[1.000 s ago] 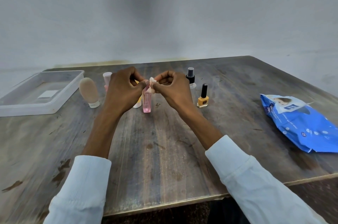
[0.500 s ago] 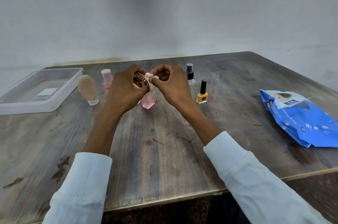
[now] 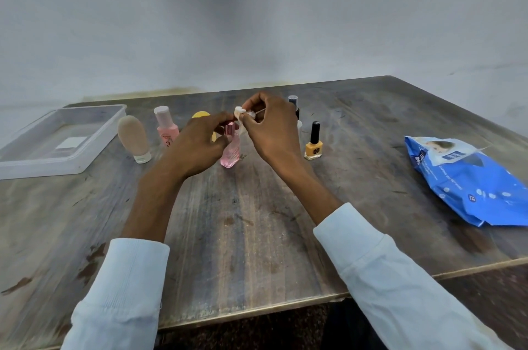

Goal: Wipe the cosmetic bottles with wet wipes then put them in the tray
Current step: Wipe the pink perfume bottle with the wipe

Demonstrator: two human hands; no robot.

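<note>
Pink glass shows between the two hands: the pink bottle (image 3: 229, 151) stands upright on the counter (image 3: 243, 235), its cap and neck partly covered by the left hand (image 3: 200, 146), whose fingers and thumb curl round its upper part; the right hand (image 3: 271, 132) pinches a small white wet wipe (image 3: 239, 115) just above the cap, and how much of the wipe is folded inside the fingers cannot be told; a yellow item (image 3: 201, 115) behind the left hand is mostly hidden, and a dark-capped bottle (image 3: 293, 100) behind the right hand shows only its top; the printing on the blue wipes pack (image 3: 468, 181), at the right, is too blurred to read; compared with half a second ago, the pink bottle has gone from tilted to upright, and the wipe has risen off its neck to sit above the cap, while the other things have stayed put; counted, six bottles or containers are visible: the pink one, a beige tube (image 3: 133, 136) standing on its cap, a pale pink bottle (image 3: 167, 129), the yellow item, the dark-capped one, and a yellow nail polish (image 3: 313, 142); one clear tray (image 3: 94, 146) lies at the far left, holding no bottles.
</note>
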